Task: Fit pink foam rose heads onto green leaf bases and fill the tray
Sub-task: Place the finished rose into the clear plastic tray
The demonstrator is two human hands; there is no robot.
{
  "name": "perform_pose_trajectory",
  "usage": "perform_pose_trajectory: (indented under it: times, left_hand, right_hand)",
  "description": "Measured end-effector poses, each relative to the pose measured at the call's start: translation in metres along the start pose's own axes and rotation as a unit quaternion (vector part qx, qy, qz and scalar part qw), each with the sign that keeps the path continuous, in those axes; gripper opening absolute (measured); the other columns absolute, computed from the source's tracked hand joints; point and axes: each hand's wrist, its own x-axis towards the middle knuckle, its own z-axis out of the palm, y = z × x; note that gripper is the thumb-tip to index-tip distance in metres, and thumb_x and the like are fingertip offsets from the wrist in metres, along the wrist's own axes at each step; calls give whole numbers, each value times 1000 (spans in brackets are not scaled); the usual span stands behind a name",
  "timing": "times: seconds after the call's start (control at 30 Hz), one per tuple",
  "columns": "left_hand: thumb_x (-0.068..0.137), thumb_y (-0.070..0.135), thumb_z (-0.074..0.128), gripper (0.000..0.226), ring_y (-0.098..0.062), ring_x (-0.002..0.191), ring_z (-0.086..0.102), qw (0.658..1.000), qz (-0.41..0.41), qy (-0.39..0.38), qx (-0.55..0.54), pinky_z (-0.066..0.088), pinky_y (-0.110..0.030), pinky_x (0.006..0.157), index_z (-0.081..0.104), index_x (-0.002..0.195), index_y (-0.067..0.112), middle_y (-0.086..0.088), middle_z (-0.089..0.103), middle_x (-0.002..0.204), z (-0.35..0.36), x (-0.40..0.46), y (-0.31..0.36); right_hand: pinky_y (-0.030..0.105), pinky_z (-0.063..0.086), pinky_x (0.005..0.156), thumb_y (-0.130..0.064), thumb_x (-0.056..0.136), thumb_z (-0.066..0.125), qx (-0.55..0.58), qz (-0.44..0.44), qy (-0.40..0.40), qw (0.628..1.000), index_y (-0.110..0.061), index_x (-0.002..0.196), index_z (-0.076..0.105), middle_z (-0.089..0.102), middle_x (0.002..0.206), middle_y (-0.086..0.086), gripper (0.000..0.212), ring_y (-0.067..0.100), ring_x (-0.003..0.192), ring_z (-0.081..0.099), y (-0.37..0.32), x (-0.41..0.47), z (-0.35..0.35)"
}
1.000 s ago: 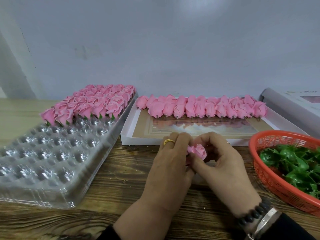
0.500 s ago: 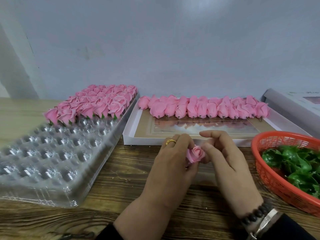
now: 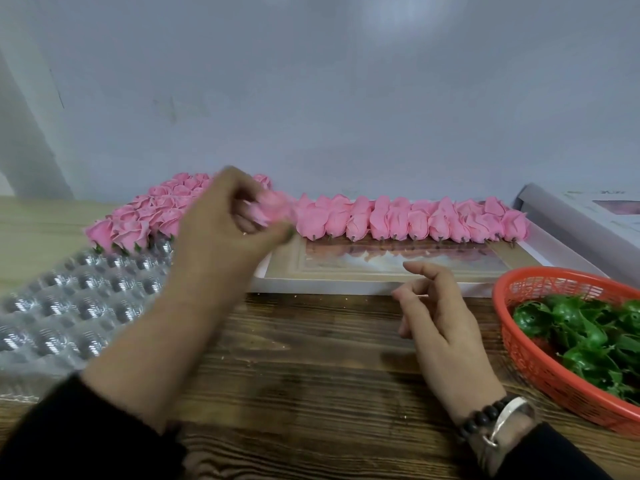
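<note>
My left hand (image 3: 225,230) is lifted over the gap between the two trays and pinches a pink foam rose (image 3: 272,207) with a bit of green leaf base showing under it; the rose is blurred by motion. My right hand (image 3: 440,313) hovers over the wooden table, fingers loosely curled, holding nothing. The clear plastic tray (image 3: 69,299) lies at the left, its far rows filled with finished roses (image 3: 138,220) and its near cups bare. A row of bare rose heads (image 3: 408,220) lies along the back of the white box lid (image 3: 346,285).
An orange mesh basket (image 3: 519,341) with several green leaf bases (image 3: 581,330) stands at the right edge. A white box (image 3: 588,213) lies behind it. The grey wall rises close behind the table.
My left hand has carried the rose up and to the left, towards the clear tray. My right hand has let go of the rose and stayed over the table.
</note>
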Motion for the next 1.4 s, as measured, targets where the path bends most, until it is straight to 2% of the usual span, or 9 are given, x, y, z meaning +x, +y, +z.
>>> perform_pose_trajectory:
  times: [0.1,0.17,0.27,0.37,0.5,0.83,0.97,1.1,1.4]
  left_hand:
    - [67,7,79,37,-5,54,45,995,-58,50,57,40,-16,52,48,74,27,7,51,68,-37,39,-26]
    - [67,7,78,33,-18,61,47,987,-97,61,112,41,-28,57,52,83,19,1,52,71,-57,52,-48]
    - [70,8,76,35,-30,73,55,973,-148,52,169,49,-41,69,53,95,10,-16,58,87,-70,58,-79]
    - [71,3,74,31,-38,82,60,963,-164,43,207,51,-52,77,53,95,5,-24,60,92,-70,58,-101]
    - [72,4,73,28,-39,80,61,958,-163,46,231,50,-50,78,53,90,5,-25,62,86,-67,61,-118]
    - [68,0,75,33,-35,77,52,948,-183,34,259,46,-46,74,49,88,5,-20,53,80,-59,58,-143]
    - [69,2,75,35,-41,83,57,944,-207,36,255,50,-53,76,49,91,5,-20,52,82,-58,57,-150]
    - [71,2,74,31,-44,85,57,941,-202,41,267,49,-55,76,48,89,3,-23,53,82,-56,58,-154]
    - [71,-1,73,30,-36,74,51,937,-195,21,290,45,-45,70,45,81,4,-15,46,67,-55,60,-158]
  right_hand:
    - [33,47,67,-24,86,51,2,-1,-7,1000,-34,105,49,55,79,-11,22,12,63,52,-1,1,2]
    - [33,47,65,-18,87,53,-1,-1,-7,1000,-32,106,50,55,80,-13,24,13,62,52,0,1,3]
    - [34,47,64,-13,87,54,4,6,-8,1000,-29,107,50,55,82,-12,26,14,61,51,2,2,4]
    - [36,46,63,-7,86,56,9,13,-7,1000,-27,105,52,56,81,-7,28,16,61,50,3,3,3]
    - [39,48,64,-5,84,57,-2,19,-13,1000,-30,101,53,56,84,-7,32,17,63,51,5,3,1]
    - [21,41,59,-7,83,57,-20,34,-35,999,-37,98,54,55,89,-14,33,7,59,47,9,3,1]
    - [12,37,56,-6,83,57,-26,34,-40,998,-36,97,54,55,88,-15,34,5,58,46,8,3,1]
    - [11,37,56,-5,83,57,-31,34,-43,998,-36,97,54,55,86,-15,33,4,58,46,8,3,1]
    - [12,36,56,-5,83,57,-28,37,-42,998,-37,97,54,56,89,-13,36,4,57,46,10,5,3]
